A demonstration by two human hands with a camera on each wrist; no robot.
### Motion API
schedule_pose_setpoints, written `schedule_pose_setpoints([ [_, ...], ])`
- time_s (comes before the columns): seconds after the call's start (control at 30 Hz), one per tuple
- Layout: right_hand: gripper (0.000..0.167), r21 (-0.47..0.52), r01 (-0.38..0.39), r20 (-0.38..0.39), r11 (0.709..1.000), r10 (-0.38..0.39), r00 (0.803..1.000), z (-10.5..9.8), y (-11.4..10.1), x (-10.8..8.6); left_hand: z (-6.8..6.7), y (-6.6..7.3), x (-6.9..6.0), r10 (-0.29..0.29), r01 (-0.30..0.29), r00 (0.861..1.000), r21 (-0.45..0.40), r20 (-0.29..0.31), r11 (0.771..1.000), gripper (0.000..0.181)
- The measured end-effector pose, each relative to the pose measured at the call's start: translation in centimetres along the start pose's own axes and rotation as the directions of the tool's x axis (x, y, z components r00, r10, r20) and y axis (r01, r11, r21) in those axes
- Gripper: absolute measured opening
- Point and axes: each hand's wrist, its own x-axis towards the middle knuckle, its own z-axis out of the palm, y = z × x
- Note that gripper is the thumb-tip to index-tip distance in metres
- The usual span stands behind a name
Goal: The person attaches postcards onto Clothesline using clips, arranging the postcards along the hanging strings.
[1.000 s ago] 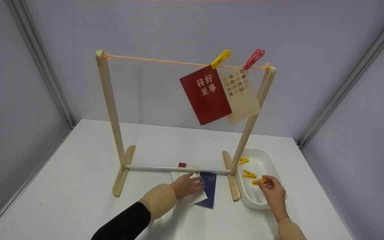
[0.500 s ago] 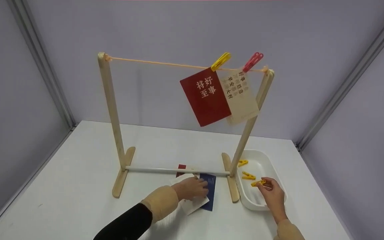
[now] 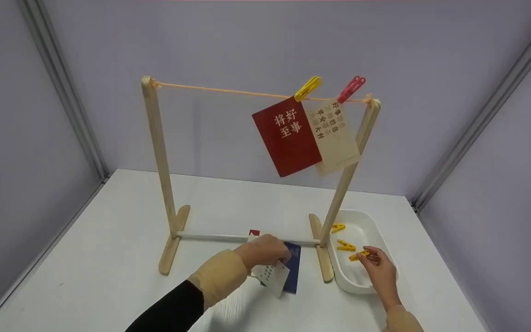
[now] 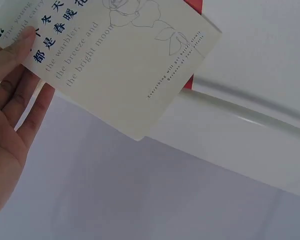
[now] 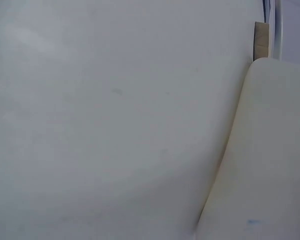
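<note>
A cream printed card (image 4: 122, 75) with a line-drawn rose is pinched between the thumb and fingers of my left hand (image 3: 264, 252). In the head view that card (image 3: 275, 278) is tilted up off the table, partly hidden by the hand. Under it lies a navy card (image 3: 294, 265), and a bit of a red card (image 3: 254, 233) shows behind the hand. My right hand (image 3: 380, 272) pinches a yellow clothespin (image 3: 358, 256) over the white tray (image 3: 360, 289). The right wrist view shows the tray's outer wall (image 5: 265, 145) but not the hand.
A wooden rack (image 3: 158, 152) carries an orange string (image 3: 219, 91). From it hang a red card (image 3: 288, 147) on a yellow clothespin (image 3: 308, 88) and a cream card (image 3: 338, 152) on a pink clothespin (image 3: 351, 88). Two yellow clothespins (image 3: 346, 246) lie in the tray.
My left hand has gone from lying spread on the cream card to pinching it and tilting it up from the table. The right hand stays over the tray with its clothespin.
</note>
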Motion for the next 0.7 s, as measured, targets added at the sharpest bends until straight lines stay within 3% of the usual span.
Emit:
schedule_pose_setpoints([
  [0.1, 0.038, -0.008, -0.013, 0.018, 1.000, 0.013, 1.000, -0.1, -0.1, 0.2, -1.0, -0.6, -0.7, -0.032, 0.031, 0.997, -0.011, -0.073, 0.999, 0.014],
  [0.2, 0.041, 0.005, -0.040, 0.054, 0.999, 0.040, 0.998, -0.2, -0.3, 0.4, -1.6, -1.5, -1.6, -0.074, 0.062, 0.986, -0.082, -0.150, 0.995, 0.014],
  [0.3, 0.041, 0.029, -0.060, 0.097, 0.998, 0.057, 0.994, -0.5, -0.7, 0.7, -2.2, -2.3, -2.6, -0.131, 0.092, 0.967, -0.181, -0.219, 0.979, 0.014],
  [0.4, 0.040, 0.038, -0.033, 0.101, 0.999, 0.029, 0.995, -1.1, -1.5, 0.9, -2.8, -3.1, -3.9, -0.206, 0.124, 0.937, -0.283, -0.282, 0.951, 0.017],
  [0.47, 0.039, 0.043, -0.004, 0.096, 0.999, 0.000, 0.995, -1.7, -2.4, 1.2, -3.3, -3.5, -4.7, -0.264, 0.137, 0.912, -0.373, -0.315, 0.918, 0.017],
  [0.57, 0.039, 0.040, 0.051, 0.102, 0.998, -0.055, 0.993, -3.0, -4.6, 1.8, -4.2, -4.1, -5.8, -0.349, 0.126, 0.864, -0.516, -0.363, 0.847, 0.018],
  [0.63, 0.040, 0.036, 0.113, 0.093, 0.993, -0.116, 0.989, -3.7, -6.3, 2.4, -4.8, -4.6, -6.4, -0.387, 0.079, 0.822, -0.588, -0.418, 0.805, 0.017],
  [0.7, 0.038, 0.026, 0.193, 0.082, 0.981, -0.195, 0.977, -4.6, -8.4, 3.1, -5.3, -5.1, -6.8, -0.413, 0.009, 0.766, -0.634, -0.493, 0.773, 0.016],
])
